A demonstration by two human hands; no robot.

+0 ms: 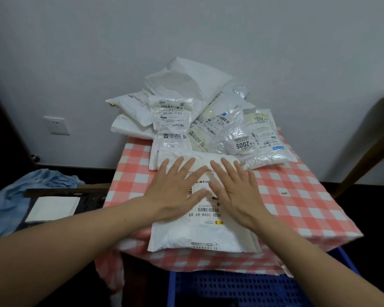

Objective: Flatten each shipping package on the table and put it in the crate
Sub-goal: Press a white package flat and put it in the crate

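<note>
**Both hands pressing a white package flat on the checked table**

A table [297,196] under a red-and-white checked cloth is filling the middle of the view, standing against a pale wall. A pile of white shipping packages [186,103] is sitting at its far side, heaped loosely, many with printed labels and barcodes facing up.

A blue perforated crate [231,286] is showing just below the near edge of the table, partly hidden by the overhanging cloth.

One white package [200,231] is lying on the near part of the table, apart from the heap only at its near end; its far edge is touching the pile and its label is reading upside down to the viewer. A crumpled blue cloth [31,185] is lying off to the left, beside the table.

The left hand [173,191] and the right hand [237,191] are resting palm-down side by side on the far half of that package, fingers straight and spread, pressing on it and gripping nothing.

A wall socket [57,125] is sitting on the wall at the left. A small pale scrap [283,192] is lying on the cloth to the right.
</note>
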